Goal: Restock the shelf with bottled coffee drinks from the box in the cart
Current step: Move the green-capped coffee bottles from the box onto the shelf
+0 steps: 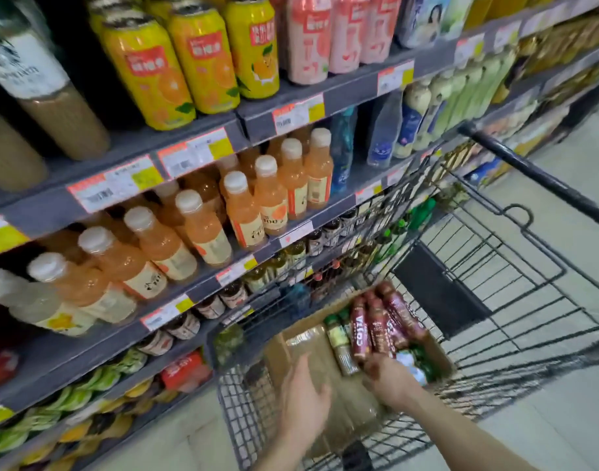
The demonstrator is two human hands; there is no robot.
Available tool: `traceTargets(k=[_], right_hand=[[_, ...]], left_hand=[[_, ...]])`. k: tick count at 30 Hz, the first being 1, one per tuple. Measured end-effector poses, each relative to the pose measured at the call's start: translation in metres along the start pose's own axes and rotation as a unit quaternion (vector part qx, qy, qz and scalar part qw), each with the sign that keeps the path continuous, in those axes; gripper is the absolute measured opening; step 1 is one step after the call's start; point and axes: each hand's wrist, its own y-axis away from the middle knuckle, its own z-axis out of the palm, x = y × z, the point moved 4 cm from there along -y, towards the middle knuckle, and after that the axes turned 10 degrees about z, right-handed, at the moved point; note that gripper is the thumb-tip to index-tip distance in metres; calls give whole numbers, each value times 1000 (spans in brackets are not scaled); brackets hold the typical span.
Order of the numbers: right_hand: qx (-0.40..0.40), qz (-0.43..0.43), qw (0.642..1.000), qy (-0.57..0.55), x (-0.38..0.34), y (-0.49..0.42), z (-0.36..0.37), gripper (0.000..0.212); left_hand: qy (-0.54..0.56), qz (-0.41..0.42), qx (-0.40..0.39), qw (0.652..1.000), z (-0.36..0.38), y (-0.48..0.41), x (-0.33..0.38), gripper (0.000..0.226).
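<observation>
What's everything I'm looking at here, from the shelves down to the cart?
coffee bottles: about four showing, dark red, lying in the right side of the box
green-capped bottle: at least one, just left of the coffee bottles
box: one, brown cardboard, in the cart
cart: one, black wire, beside the shelves
shelves: several, grey, left side
juice bottles: many, orange with white caps, middle shelf
cans: at least three, yellow, upper shelf
pink bottles: three, right of the cans
price tags: many, white, orange and yellow, on shelf edges
left hand: open, over the box
right hand: fingers curled round the coffee bottles' near ends
</observation>
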Motion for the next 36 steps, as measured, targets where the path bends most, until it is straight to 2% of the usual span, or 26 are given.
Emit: traceTargets(k=[2,7,14,16,20,23,30,32,36], right_hand=[[-34,-4,999,6,-1,-25,22,43],[-76,-1,997,1,-5,-68,61,50],[-109,74,991,-31,15,-105,112,41],[-108,91,989,-49,21,-116,121,43],[-83,154,969,-172,34,-135,132,55],[-92,177,949,-246,36,-148,139,55],[-40,237,946,-216,36,-165,150,64],[-61,241,931,-267,34,-162,152,61],[-179,223,874,-394,26,-138,151,33]], left_hand=[[2,-47,0,999,32,-18,-10,69],[-9,-120,12,993,86,-52,-41,64],[88,-204,10,975,143,-96,-81,46],[106,-210,6,972,156,-110,-93,50],[141,-224,-2,964,174,-128,-110,51],[177,-230,2,957,183,-139,-114,44],[241,-210,15,947,192,-145,-113,52],[262,-215,31,940,190,-142,-113,49],[312,-253,17,916,189,-138,-113,47]])
